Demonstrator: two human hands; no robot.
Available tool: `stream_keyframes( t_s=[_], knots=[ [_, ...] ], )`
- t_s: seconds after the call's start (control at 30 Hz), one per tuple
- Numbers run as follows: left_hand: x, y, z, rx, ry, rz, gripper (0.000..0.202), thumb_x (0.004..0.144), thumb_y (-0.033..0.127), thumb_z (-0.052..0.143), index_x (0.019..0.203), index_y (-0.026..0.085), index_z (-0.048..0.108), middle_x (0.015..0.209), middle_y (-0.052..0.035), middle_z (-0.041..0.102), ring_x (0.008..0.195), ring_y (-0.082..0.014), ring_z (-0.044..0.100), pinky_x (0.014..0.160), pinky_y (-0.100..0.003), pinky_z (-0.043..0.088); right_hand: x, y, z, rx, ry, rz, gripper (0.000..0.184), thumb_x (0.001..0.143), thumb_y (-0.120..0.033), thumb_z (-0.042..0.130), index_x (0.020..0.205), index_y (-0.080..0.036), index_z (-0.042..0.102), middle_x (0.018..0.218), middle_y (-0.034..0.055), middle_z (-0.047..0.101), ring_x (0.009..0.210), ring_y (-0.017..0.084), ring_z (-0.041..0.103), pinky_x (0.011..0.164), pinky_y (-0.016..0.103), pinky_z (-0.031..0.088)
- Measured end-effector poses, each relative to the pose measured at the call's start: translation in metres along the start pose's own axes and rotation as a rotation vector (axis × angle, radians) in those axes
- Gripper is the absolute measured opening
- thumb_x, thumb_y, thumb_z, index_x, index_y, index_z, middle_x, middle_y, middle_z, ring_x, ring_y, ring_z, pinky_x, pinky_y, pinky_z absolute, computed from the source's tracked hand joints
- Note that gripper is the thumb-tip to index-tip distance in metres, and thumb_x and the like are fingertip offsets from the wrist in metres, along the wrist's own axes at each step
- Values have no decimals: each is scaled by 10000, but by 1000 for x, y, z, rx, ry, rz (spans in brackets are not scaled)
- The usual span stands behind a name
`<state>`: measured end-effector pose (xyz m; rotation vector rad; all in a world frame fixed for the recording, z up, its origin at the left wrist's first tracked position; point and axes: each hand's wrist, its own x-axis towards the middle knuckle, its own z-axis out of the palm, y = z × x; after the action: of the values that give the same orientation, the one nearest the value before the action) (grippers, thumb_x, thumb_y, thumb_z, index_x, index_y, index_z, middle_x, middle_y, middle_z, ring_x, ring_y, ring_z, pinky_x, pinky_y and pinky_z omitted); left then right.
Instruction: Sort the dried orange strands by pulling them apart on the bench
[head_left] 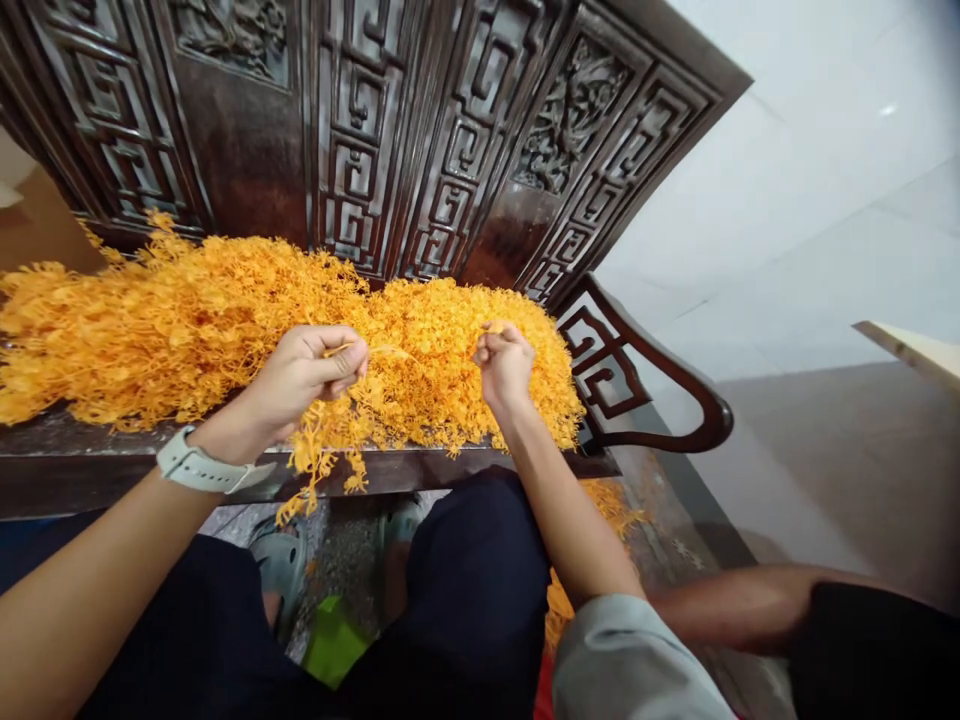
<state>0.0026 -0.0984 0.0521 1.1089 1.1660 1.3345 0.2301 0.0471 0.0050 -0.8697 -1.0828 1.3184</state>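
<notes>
A big heap of orange artificial sprigs (187, 320) lies along the seat of a dark carved wooden bench (90, 465). My left hand (304, 375), with a pale watch on its wrist, is closed in a pinch on an orange sprig (322, 450) that hangs down over the seat's front edge. A thin stem runs from that pinch toward my right hand (504, 362), which is closed in a fist at the right end of the heap; what it grips is too small to make out.
The bench's carved backrest (390, 130) rises behind the heap, its curved armrest (645, 380) to the right. My knees in dark trousers sit below, with grey sandals (281, 565) and a green object (334, 640) on the floor. Another person's leg (757, 600) lies at lower right.
</notes>
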Motion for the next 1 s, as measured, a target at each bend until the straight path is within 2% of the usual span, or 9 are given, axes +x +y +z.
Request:
stream_keyframes(
  t_s=[0.1,0.23,0.4,0.47,0.57,0.63,0.7,0.87,1.0],
  knots=[
    [4,-2,-4,-97,31,-8,374,811,453,866,667,188,646,544,6,502,455,-73,349,415,-215,248,8,3,-6,-44,4,-46,191,666,-226,770,813,-173,659,618,-58,592,457,49,425,451,213,282],
    [11,0,-13,-397,18,-1,249,937,325,768,780,165,659,625,17,554,438,-39,330,393,-180,287,11,-3,0,-170,-370,14,344,761,-383,864,995,-173,725,632,-38,636,478,83,483,481,239,359],
    [18,9,-11,-673,-66,95,230,1088,213,537,895,141,640,744,-8,654,396,-34,400,374,-172,336,21,-14,8,-121,-182,354,430,849,-569,787,1018,-184,695,628,-36,600,459,58,328,448,217,238],
    [20,12,-4,-693,-91,67,271,1099,198,501,867,141,630,681,8,592,383,-40,403,374,-168,338,13,-17,14,-166,-324,310,460,889,-628,735,1024,-188,725,716,5,643,525,79,415,476,220,302],
    [25,13,8,-677,-103,16,358,1112,166,415,817,139,616,594,36,467,368,-51,377,368,-163,328,-7,-21,26,-241,-677,96,557,934,-750,615,994,-212,747,932,68,708,763,143,594,643,271,485],
    [31,12,12,-661,-77,8,384,1114,151,381,801,142,604,573,46,428,360,-53,355,360,-161,315,-20,-26,33,-324,-815,-51,526,962,-729,600,924,-217,716,900,54,700,780,154,612,705,301,510],
    [38,7,13,-637,-13,-2,372,1104,137,392,787,145,586,559,55,413,352,-52,335,356,-157,310,-32,-32,37,-479,-812,-308,410,1034,-575,597,862,-211,673,791,21,660,711,140,577,699,306,477],
    [59,-8,11,-569,150,-185,356,1053,106,425,712,159,512,496,74,342,324,-52,253,320,-154,237,-57,-49,38,-1009,-659,-1301,251,1050,-155,571,814,-192,650,685,2,601,667,143,430,658,336,347],
    [64,-10,20,-539,147,-205,295,999,90,472,716,162,513,504,73,353,336,-51,249,329,-149,235,-65,-50,35,-965,-657,-1405,177,1015,-126,625,850,-190,623,652,-9,554,640,142,380,615,323,340]
  ],
)
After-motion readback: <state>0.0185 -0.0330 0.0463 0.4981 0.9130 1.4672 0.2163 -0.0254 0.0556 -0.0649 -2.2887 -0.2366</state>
